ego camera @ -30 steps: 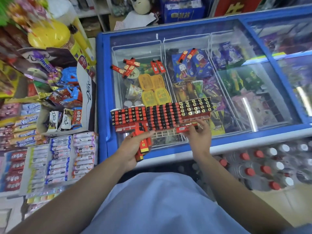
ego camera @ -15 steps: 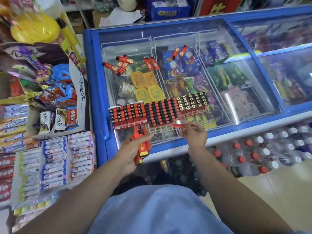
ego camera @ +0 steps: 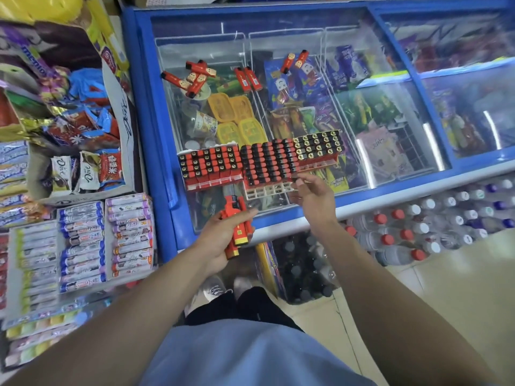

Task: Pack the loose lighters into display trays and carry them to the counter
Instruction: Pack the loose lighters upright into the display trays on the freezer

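Three display trays stand side by side on the freezer's glass lid: the left tray (ego camera: 209, 167), the middle tray (ego camera: 267, 164) and the right tray (ego camera: 317, 147), all packed with red and black lighters. My left hand (ego camera: 220, 240) is shut on a bundle of red lighters (ego camera: 237, 218) just in front of the left tray. My right hand (ego camera: 313, 197) hovers at the middle tray's front right corner, fingers loosely apart, with no lighter visible in it. Loose lighters lie farther back on the glass: a cluster (ego camera: 195, 76), a pair (ego camera: 249, 79) and another pair (ego camera: 295, 59).
The blue-framed freezer (ego camera: 145, 112) holds ice creams under sliding glass. A Dove chocolate box (ego camera: 83, 171) and racks of candy rolls (ego camera: 83, 243) crowd the left side. Packs of water bottles (ego camera: 418, 227) sit on the floor below the freezer on the right.
Half a second ago my right hand held a red lighter at the middle tray's front; now that hand shows none. My left hand has drawn back slightly from the trays with its bundle.
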